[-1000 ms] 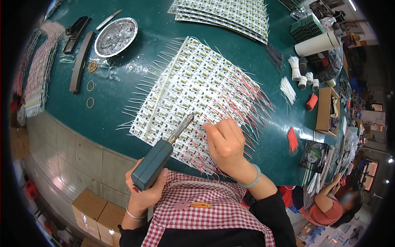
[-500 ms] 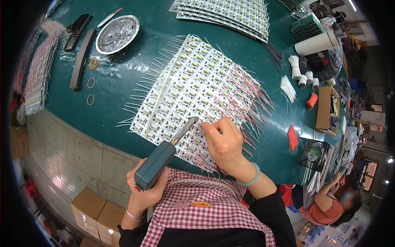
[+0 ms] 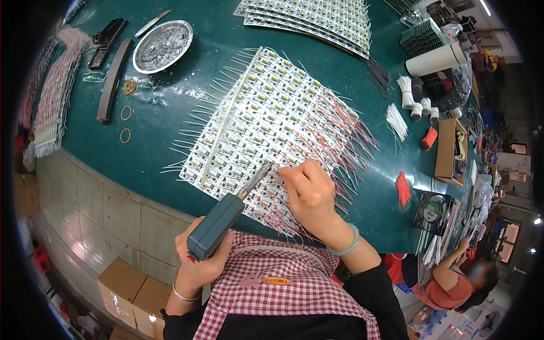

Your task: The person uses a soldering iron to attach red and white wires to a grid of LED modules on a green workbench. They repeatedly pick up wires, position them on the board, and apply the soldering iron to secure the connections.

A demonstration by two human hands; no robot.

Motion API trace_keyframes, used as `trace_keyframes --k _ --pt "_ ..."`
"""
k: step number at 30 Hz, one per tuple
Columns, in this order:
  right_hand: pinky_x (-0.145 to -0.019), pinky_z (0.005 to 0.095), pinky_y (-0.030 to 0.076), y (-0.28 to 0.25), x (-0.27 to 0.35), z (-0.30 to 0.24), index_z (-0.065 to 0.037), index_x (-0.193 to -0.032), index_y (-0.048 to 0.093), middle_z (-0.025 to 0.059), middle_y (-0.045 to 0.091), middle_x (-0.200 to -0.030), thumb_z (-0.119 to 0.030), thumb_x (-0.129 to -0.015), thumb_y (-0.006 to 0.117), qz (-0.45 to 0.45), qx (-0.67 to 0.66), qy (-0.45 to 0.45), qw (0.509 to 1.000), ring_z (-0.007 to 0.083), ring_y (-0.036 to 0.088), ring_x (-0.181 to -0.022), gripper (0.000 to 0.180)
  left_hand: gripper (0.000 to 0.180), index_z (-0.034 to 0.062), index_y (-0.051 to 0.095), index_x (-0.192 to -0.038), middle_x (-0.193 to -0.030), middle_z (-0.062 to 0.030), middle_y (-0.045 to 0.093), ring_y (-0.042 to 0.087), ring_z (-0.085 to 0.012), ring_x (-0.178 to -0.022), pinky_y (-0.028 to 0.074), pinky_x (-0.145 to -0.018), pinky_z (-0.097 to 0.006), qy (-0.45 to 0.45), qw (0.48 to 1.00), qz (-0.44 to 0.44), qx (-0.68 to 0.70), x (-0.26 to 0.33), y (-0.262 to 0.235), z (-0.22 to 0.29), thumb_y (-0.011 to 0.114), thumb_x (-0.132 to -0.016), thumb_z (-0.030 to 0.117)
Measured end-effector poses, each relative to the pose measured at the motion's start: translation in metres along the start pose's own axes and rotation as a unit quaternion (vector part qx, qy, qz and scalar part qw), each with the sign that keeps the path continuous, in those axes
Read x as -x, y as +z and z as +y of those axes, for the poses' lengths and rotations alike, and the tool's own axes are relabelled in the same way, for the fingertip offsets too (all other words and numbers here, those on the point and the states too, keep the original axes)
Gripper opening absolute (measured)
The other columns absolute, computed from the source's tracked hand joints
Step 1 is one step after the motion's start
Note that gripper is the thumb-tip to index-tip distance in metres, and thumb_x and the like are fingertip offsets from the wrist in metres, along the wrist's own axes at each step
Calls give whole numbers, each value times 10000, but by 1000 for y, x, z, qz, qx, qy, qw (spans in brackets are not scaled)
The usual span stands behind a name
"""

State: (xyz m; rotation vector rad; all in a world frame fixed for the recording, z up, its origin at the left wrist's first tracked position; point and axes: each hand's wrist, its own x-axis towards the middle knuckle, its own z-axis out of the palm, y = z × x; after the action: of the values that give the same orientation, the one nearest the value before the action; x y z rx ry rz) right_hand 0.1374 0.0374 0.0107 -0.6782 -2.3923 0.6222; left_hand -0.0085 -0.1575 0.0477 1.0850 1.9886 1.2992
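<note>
My left hand is wrapped round the green body of a soldering gun. Its grey metal tip reaches up to the right and is on or just over a large panel of small white circuit boards. White wires stick out along the panel's left side, and red and white wires fan out on its right. Close to the tip, my right hand pinches a thin wire between thumb and fingers. How much of that wire lies under the fingers is hidden.
A metal bowl of solder scraps, rubber bands and a dark curved bar lie at left. Stacked panels stand at the back. Wire bundles, a carton and a small fan are at right. Another person sits beyond.
Almost nothing differs. The soldering gun and my left hand have shifted very slightly, and my right hand keeps its pinch near the tip.
</note>
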Motion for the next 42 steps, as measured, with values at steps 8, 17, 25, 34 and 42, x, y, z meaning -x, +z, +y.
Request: trace_keyframes --k 8,17,25,34,42 --pt "-553 384 436 0 -1 1 2 -948 665 96 471 -743 86 -733 690 -3 -5 -4 1000 263 528 -661 232 167 -58 679 -925 -816 -105 670 628 -129 -648 475 -570 -253 -12 1000 3 -1 1 2 -1 743 -775 -26" --pt "-556 386 439 -1 -3 0 9 -947 664 98 468 -751 88 -734 690 -1 -1 -8 1000 266 531 -673 229 164 -61 690 -918 -807 -107 673 633 -144 -635 478 -562 -262 -35 998 23 39 1 1 3 743 -766 -31" --pt "-559 388 438 -1 -3 0 2 -934 665 97 465 -747 82 -733 694 6 4 -10 1000 267 529 -672 219 181 -67 698 -917 -834 -122 694 667 -161 -657 501 -570 -271 -20 999 28 21 3 -1 2 754 -749 -28" --pt "-570 358 405 -41 4 -27 -17 -924 681 70 471 -724 75 -696 691 17 78 -11 997 245 504 -656 246 203 -60 702 -943 -839 -111 696 657 -147 -665 508 -596 -258 -15 998 56 17 10 -6 -3 761 -753 -22" --pt "-560 359 398 -13 7 -30 -23 -949 672 70 462 -729 55 -726 698 22 15 -20 999 242 502 -657 238 214 -60 704 -966 -853 -122 697 665 -158 -681 514 -605 -263 -6 998 59 16 11 -7 2 757 -763 -20"
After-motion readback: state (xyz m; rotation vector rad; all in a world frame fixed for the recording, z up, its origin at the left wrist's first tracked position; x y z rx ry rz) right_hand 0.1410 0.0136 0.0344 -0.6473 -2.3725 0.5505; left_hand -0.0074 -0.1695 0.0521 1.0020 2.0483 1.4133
